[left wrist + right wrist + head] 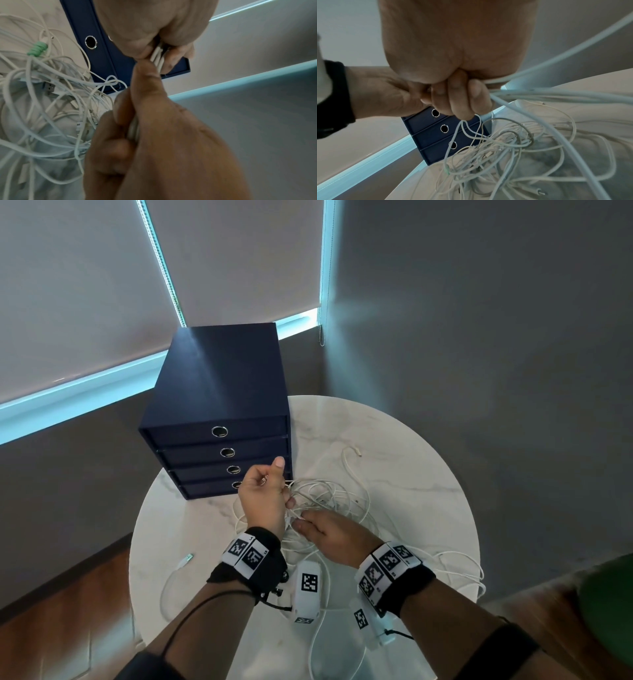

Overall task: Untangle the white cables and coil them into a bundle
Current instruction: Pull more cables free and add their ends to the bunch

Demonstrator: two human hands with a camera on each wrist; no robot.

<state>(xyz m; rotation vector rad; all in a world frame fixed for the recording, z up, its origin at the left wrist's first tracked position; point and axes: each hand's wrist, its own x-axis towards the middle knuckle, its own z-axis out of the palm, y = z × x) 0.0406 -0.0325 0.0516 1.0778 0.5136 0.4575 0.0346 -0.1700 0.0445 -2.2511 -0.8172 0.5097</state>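
Note:
A tangle of white cables (pixel 329 496) lies on the round marble table (pixel 418 474). Both hands are in it. My left hand (pixel 275 491) is raised slightly in front of the drawer box and grips several strands; in the left wrist view the strands (pixel 158 56) are pinched between its fingers. My right hand (pixel 310 525) sits just right of it, fingers curled around cable, with strands (pixel 539 93) running out of the grip. The loose tangle (pixel 51 108) holds USB plugs and a green spiral sleeve (pixel 37 49).
A dark blue drawer box (pixel 219 405) stands at the table's back left, close behind my left hand. Loose cable runs trail to the table's right edge (pixel 469 573) and front. A plug end (pixel 186 559) lies at the left rim, another end (pixel 358 451) behind the tangle.

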